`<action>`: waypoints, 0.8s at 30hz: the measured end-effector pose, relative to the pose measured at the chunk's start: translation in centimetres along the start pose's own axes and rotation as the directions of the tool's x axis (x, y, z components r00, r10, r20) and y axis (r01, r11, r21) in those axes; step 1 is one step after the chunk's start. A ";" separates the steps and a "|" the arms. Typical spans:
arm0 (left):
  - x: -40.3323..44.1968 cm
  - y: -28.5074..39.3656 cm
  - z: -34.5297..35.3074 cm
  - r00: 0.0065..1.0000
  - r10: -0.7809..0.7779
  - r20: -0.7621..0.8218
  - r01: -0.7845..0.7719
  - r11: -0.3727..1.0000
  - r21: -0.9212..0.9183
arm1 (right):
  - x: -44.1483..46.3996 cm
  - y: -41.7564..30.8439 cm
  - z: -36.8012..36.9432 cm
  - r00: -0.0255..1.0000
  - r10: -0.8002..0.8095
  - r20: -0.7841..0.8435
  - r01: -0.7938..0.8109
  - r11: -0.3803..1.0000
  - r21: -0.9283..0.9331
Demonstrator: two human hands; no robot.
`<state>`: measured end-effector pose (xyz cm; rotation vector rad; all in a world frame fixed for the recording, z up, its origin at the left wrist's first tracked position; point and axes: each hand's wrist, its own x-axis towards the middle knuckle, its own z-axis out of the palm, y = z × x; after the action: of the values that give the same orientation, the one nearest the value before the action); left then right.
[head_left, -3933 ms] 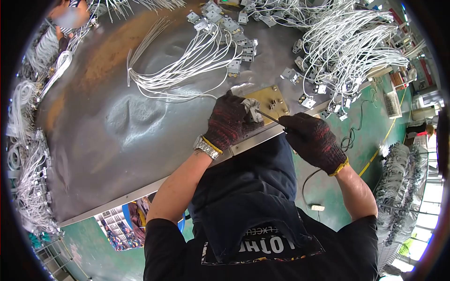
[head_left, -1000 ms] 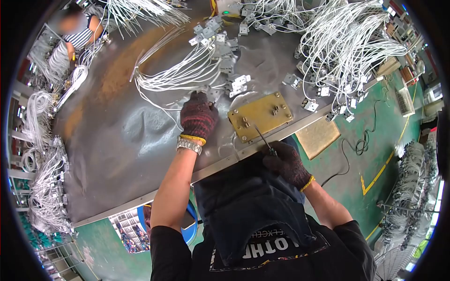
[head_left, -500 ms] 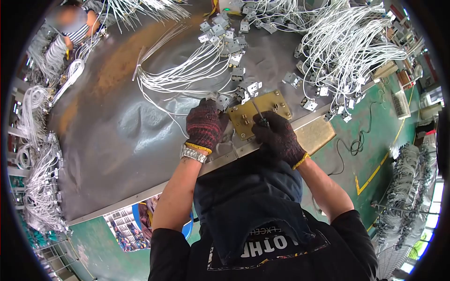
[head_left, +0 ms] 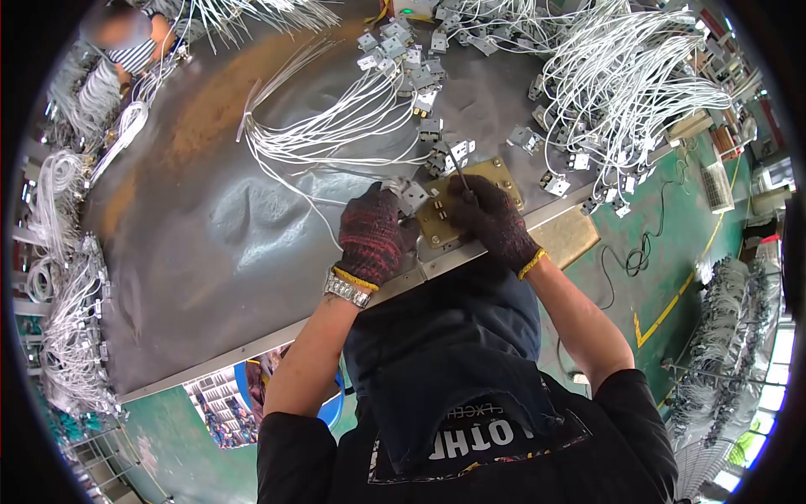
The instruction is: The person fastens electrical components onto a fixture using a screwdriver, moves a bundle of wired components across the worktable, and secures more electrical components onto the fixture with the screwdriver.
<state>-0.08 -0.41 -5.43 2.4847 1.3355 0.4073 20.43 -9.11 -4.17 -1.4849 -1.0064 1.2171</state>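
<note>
My left hand [head_left: 372, 235], in a dark red and black knit glove, is closed around a small grey metal-cased connector [head_left: 414, 196] at the left edge of a brass-coloured plate [head_left: 500, 173]. The plate carries bolts and small raised pins. My right hand [head_left: 489, 217], gloved alike, grips a screwdriver [head_left: 458, 168] whose thin shaft points up and away over the plate. Part of the plate lies hidden under this hand. Just beyond it sit more grey connectors [head_left: 431, 130], joined to a bundle of white wires [head_left: 336, 139].
A large tangle of white wires [head_left: 621, 76] with connectors covers the table's right end. The metal table edge [head_left: 252, 343] runs in front of my body. A wooden block [head_left: 564, 239] juts out at the right. Another person [head_left: 134, 42] is at the far left.
My right hand has moved up and left over the plate with the screwdriver. My left hand has shifted slightly right, and the connector in it now shows more fully beside the plate.
</note>
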 end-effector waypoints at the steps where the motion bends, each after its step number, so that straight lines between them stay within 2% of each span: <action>1: -0.2 0.4 0.0 0.998 0.055 -0.039 -0.057 0.998 -0.027 | 0.3 -0.3 -0.1 1.000 0.001 0.002 -0.001 1.000 0.000; 3: -0.3 0.7 0.3 0.991 0.103 -0.081 -0.107 0.993 -0.050 | 0.6 -1.2 -0.1 0.998 0.040 0.048 -0.040 0.999 -0.001; 5: -0.3 0.9 1.1 0.989 0.131 -0.071 -0.141 0.973 -0.180 | 0.0 -1.1 -0.2 0.996 0.057 0.072 -0.061 0.997 0.043; 7: -0.4 1.5 1.4 0.985 0.147 -0.088 -0.159 0.977 -0.139 | -0.8 -0.8 -0.2 0.992 0.077 0.096 -0.085 0.993 0.085; 9: 0.1 2.0 1.8 0.963 0.231 -0.140 -0.263 0.918 -0.298 | -1.4 -0.3 -0.1 0.998 0.064 0.001 -0.064 0.992 0.112; 11: 0.3 2.9 1.8 0.971 0.206 -0.117 -0.232 0.929 -0.290 | -1.6 -0.4 -0.2 0.996 0.075 -0.049 -0.069 0.991 0.117; 13: 0.5 3.3 1.9 0.936 0.303 -0.177 -0.335 0.922 -0.194 | -1.6 -1.0 -0.5 0.992 0.080 -0.097 -0.068 0.991 0.119; 17: 1.4 3.7 1.4 0.955 0.291 -0.062 -0.297 0.930 -0.217 | -1.3 -1.3 -0.7 0.993 0.007 -0.114 -0.013 0.999 -0.050; 18: 1.6 3.6 1.2 0.953 0.303 0.009 -0.298 0.939 -0.171 | -1.1 -1.2 -0.6 0.993 -0.010 -0.118 -0.003 0.994 -0.107; 19: 1.7 3.4 1.1 0.947 0.311 0.081 -0.300 0.946 -0.125 | -1.1 -1.3 -0.3 0.993 -0.009 -0.116 -0.004 0.994 -0.107; 20: 1.8 3.3 0.9 0.947 0.310 0.083 -0.299 0.946 -0.125 | -1.1 -1.4 -0.1 0.992 -0.020 -0.125 0.003 0.990 -0.140; 22: 2.1 3.4 0.3 0.943 0.274 0.191 -0.244 0.955 -0.166 | -1.1 -1.0 0.0 0.990 -0.032 -0.139 0.007 0.985 -0.172; 24: 1.9 1.8 2.5 0.941 0.311 0.132 -0.293 0.946 -0.140 | -1.2 0.0 0.0 0.983 -0.155 -0.102 0.115 0.942 -0.314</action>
<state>3.30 -0.07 -6.84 2.5657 0.8461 0.3417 20.23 -10.24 -3.88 -1.6774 -1.2315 0.8850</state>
